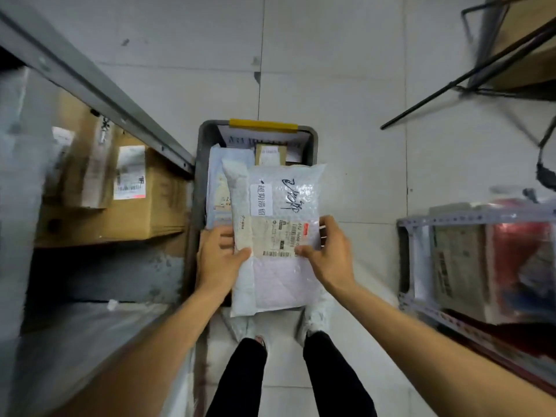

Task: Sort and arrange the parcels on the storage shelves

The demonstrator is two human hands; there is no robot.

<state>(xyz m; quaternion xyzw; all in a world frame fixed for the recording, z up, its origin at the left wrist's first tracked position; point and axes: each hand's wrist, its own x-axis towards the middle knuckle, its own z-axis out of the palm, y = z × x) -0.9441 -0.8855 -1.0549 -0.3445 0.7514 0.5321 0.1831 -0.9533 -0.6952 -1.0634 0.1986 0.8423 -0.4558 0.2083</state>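
I hold a white bubble-wrap parcel (279,203) with black handwriting and a shipping label flat above a grey bin (200,164). My left hand (218,260) grips its left edge, thumb on top. My right hand (329,257) grips its right edge, thumb pressed on the label. Inside the bin lie more parcels: a pale blue mailer (221,179), a small brown box (269,155) and a white envelope (237,136). The parcel hides the bin's near half.
A grey metal shelf (99,85) on the left holds cardboard boxes (141,203) with labels. A lower shelf rack (421,224) on the right holds packets, one red. A black-legged stand (463,82) is at the far right on the tiled floor. My feet stand below the parcel.
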